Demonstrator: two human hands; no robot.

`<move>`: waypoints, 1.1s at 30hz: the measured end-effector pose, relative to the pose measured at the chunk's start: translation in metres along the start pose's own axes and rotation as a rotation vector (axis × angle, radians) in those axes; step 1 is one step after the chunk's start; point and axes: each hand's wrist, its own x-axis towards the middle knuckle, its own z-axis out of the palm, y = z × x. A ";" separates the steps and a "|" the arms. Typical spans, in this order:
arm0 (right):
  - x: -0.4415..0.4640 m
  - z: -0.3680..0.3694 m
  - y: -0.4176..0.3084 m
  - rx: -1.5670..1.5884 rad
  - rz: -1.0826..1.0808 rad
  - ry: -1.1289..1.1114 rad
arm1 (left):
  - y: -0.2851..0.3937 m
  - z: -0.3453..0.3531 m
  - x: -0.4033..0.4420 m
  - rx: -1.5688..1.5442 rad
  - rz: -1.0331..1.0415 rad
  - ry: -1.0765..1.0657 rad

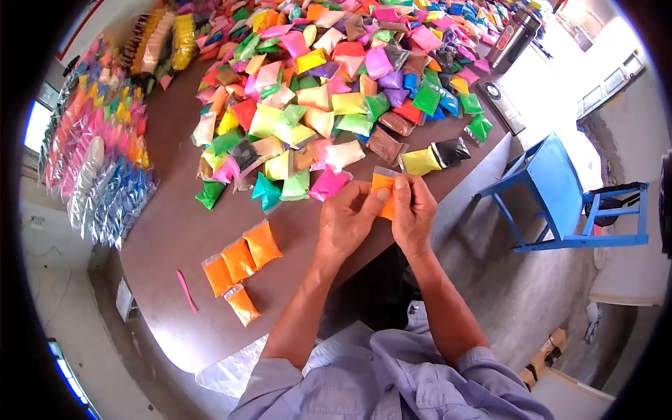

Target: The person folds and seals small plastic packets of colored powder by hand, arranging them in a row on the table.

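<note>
Both hands pinch one small orange packet [383, 183] in a clear plastic bag, held up over the table's near right edge. My left hand [348, 213] grips its left side with thumb and fingers closed. On its right side, my right hand [413, 212] is closed on the same packet. Several similar orange packets [239, 260] lie flat on the brown table [161, 224] to the left of my left forearm. Beside them rests a thin pink stick-like tool [187, 290]. A yellow packet [420, 162] and a black packet [451, 151] lie just beyond my right hand.
A large heap of coloured packets [322, 98] covers the table's far part. Bundled packets in clear bags [105, 161] line the left edge. A dark flask [514, 40] and a flat box [501, 108] stand at far right. A blue stool [553, 185] is right of the table.
</note>
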 end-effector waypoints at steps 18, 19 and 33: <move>0.000 0.000 0.006 -0.059 -0.007 0.029 | -0.010 -0.001 0.001 -0.106 -0.049 -0.069; 0.000 0.000 0.008 -0.047 -0.013 0.035 | -0.011 -0.002 0.001 -0.077 -0.079 -0.100; -0.001 -0.001 0.005 0.023 0.030 0.020 | -0.006 0.000 0.002 -0.147 -0.042 -0.055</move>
